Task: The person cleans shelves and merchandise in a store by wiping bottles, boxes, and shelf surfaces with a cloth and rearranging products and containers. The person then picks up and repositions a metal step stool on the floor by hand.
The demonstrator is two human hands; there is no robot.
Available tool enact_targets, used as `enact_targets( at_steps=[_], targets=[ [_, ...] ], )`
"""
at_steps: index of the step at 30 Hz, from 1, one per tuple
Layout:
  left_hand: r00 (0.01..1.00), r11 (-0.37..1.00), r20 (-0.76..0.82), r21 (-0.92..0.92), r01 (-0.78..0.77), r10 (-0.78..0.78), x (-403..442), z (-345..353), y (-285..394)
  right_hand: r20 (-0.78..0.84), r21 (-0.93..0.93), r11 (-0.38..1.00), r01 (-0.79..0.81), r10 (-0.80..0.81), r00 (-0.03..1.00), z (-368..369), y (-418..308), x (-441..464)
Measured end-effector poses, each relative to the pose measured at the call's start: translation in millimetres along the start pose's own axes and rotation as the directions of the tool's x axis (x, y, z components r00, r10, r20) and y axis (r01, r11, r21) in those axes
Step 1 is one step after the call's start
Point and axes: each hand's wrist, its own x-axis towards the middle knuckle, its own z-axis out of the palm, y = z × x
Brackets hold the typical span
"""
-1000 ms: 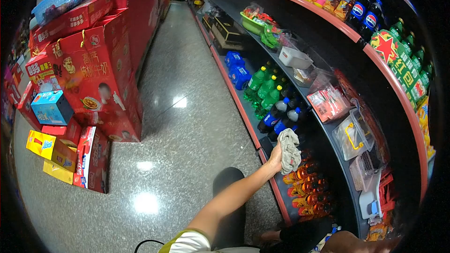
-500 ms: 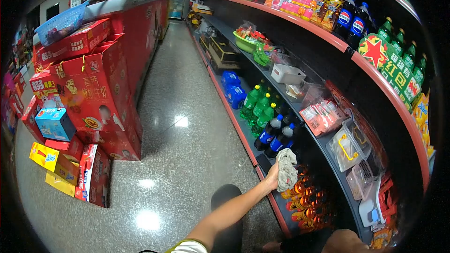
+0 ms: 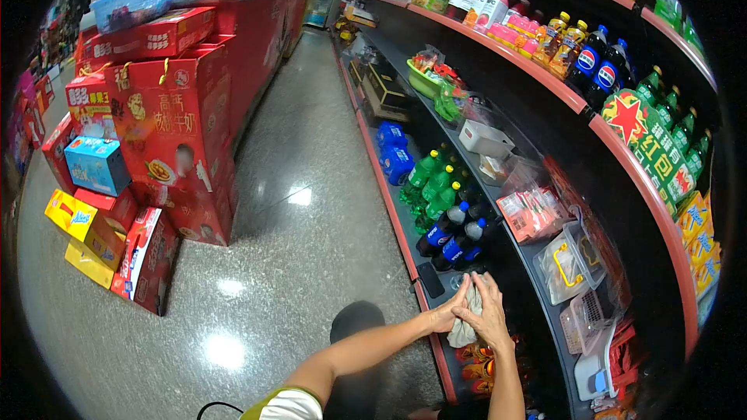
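A crumpled pale grey cloth (image 3: 464,330) is between my two hands, above the bottom shelf. My left hand (image 3: 448,314) grips it from the left, and my right hand (image 3: 487,313) presses on it from the right, with fingertips close together at the top. Beside them on the shelf lies a dark flat object (image 3: 430,280). Just beyond stand Pepsi bottles (image 3: 445,239) and green bottles (image 3: 433,185). Bottles of orange-brown drink (image 3: 476,372) lie or stand below the cloth, partly hidden by my right forearm.
Stacked red cartons (image 3: 175,140) and a yellow box (image 3: 84,225) stand on the left of the aisle floor (image 3: 303,264). The middle shelf holds a white bin (image 3: 484,140), a clear container (image 3: 562,266) and a basket (image 3: 582,319). An upper shelf edge (image 3: 545,82) overhangs on the right.
My right hand has come into view and joined my left hand at the cloth, which is now mostly covered by both hands. The view has shifted slightly.
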Motion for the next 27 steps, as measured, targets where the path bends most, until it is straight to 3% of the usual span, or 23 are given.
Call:
enact_targets(
  at_steps=[1, 3, 5, 6, 9, 11, 12, 13, 15, 16, 17, 19, 20, 21, 23, 27],
  targets=[
    [0.999, 0.999, 0.023, 0.009, 0.04, -0.041, 4, -13, -6, 0.002, 0.032, 0.999, 0.008, -0.008, 1.0, 0, 2, -3],
    [0.953, 0.983, 0.25, -0.019, 0.183, -0.172, 23, -49, -17, -0.037, 0.092, 0.993, 0.07, -0.067, 0.997, -8, 5, -4],
    [0.882, 0.992, 0.458, 0.006, 0.124, -0.113, -7, -9, 9, -0.106, 0.157, 0.985, 0.076, -0.06, 0.993, -14, 4, -8],
    [0.923, 0.993, 0.367, 0.015, 0.117, -0.115, -16, 6, 14, -0.152, 0.193, 0.98, 0.058, -0.028, 0.988, -18, 1, -9],
    [0.873, 0.965, 0.488, -0.237, 0.114, 0.017, -21, 8, 1, -0.351, 0.222, 0.97, 0.094, -0.01, 0.936, -25, -6, -9],
    [0.969, 0.907, 0.234, -0.42, 0.025, 0.082, -34, 14, -19, -0.476, 0.295, 0.947, 0.126, 0.031, 0.879, -38, -17, -5],
    [0.958, 0.909, 0.286, -0.405, 0.098, 0.024, -34, 8, -41, -0.467, 0.425, 0.899, 0.106, 0.118, 0.876, -45, -30, -4],
    [0.941, 0.905, 0.337, -0.387, 0.174, -0.037, -34, 2, -67, -0.472, 0.48, 0.861, 0.166, 0.094, 0.877, -55, -58, -3],
    [0.721, 0.814, 0.666, -0.301, 0.496, -0.193, -26, 15, -120, -0.42, 0.631, 0.739, 0.238, 0.067, 0.905, -64, -99, -4],
    [0.635, 0.854, 0.738, -0.162, 0.494, -0.227, -28, 31, -143, -0.385, 0.704, 0.653, 0.277, 0.023, 0.923, -58, -119, -8],
    [0.585, 0.92, 0.772, -0.001, 0.392, -0.249, -34, 49, -156, -0.354, 0.77, 0.559, 0.307, -0.026, 0.935, -51, -138, -13],
    [0.541, 0.957, 0.799, 0.289, 0.035, -0.262, -50, 85, -165, -0.086, 0.904, 0.414, 0.106, -0.066, 0.994, -41, -176, -33],
    [0.511, 0.926, 0.823, 0.356, -0.122, -0.249, -59, 100, -166, -0.078, 0.882, 0.45, 0.139, -0.151, 0.985, -29, -181, -37],
    [0.467, 0.884, 0.857, 0.376, -0.278, -0.218, -63, 114, -166, -0.064, 0.857, 0.485, 0.173, -0.232, 0.971, -18, -182, -43],
    [0.377, 0.786, 0.91, 0.359, -0.504, -0.175, -72, 134, -161, 0.211, 0.946, 0.3, -0.127, -0.269, 0.94, -1, -181, -61],
    [0.247, 0.636, 0.958, 0.28, -0.719, -0.143, -76, 151, -147, 0.215, 0.947, 0.294, -0.132, -0.27, 0.938, 15, -171, -74]
  ],
)
